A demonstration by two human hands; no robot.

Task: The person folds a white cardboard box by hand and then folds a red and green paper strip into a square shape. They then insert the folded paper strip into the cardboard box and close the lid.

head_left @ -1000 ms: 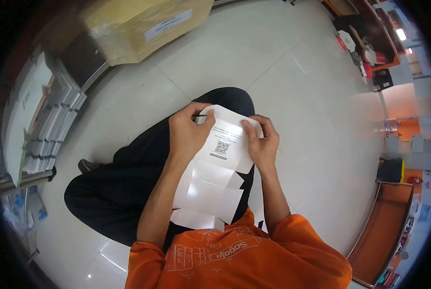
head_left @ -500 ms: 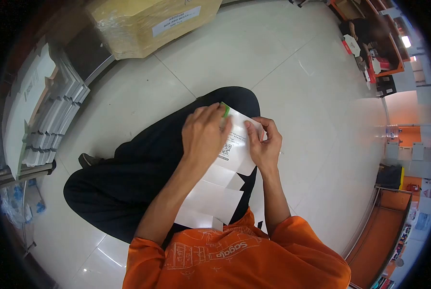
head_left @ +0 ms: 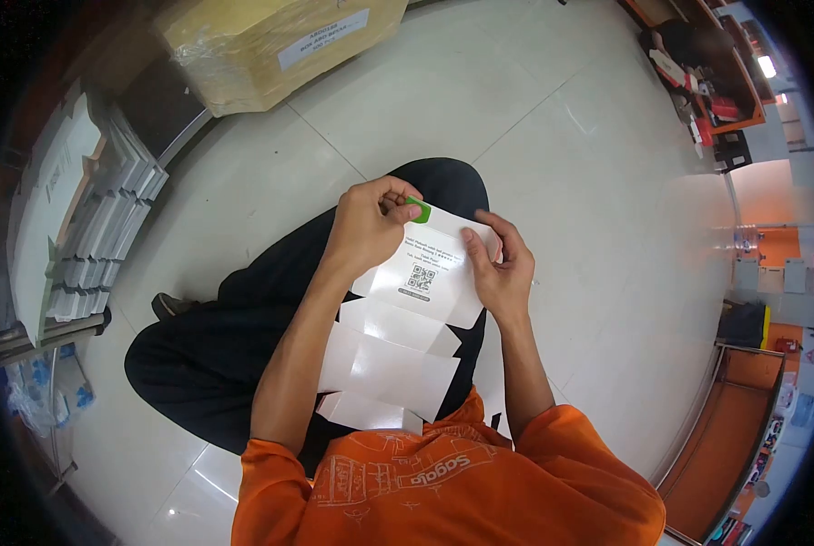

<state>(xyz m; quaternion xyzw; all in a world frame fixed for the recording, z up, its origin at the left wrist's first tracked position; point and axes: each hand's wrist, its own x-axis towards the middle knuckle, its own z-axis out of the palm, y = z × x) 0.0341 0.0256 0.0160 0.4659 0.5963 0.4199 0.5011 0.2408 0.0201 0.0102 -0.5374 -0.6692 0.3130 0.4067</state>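
Green tab turned up at the left pinch

Where the left hand [head_left: 371, 223] held a white corner a second ago, a small green tab [head_left: 420, 210] now shows under its thumb; the corner flap seems to be folded over, its coloured face up. The left thumb and fingers are closed on it in a tight pinch. The right hand [head_left: 503, 268] stays at the opposite corner, thumb on the white face, fingers curled round the edge, with hardly any gap.

Between and below both grips, on the black trousers [head_left: 234, 355], lies the carton blank [head_left: 398, 355]: smooth, slightly glossy thin card, creased into panels with slanted side flaps. A printed QR code [head_left: 422, 278] sits just below the gap between the hands. The panels nearest the body catch a soft shine.
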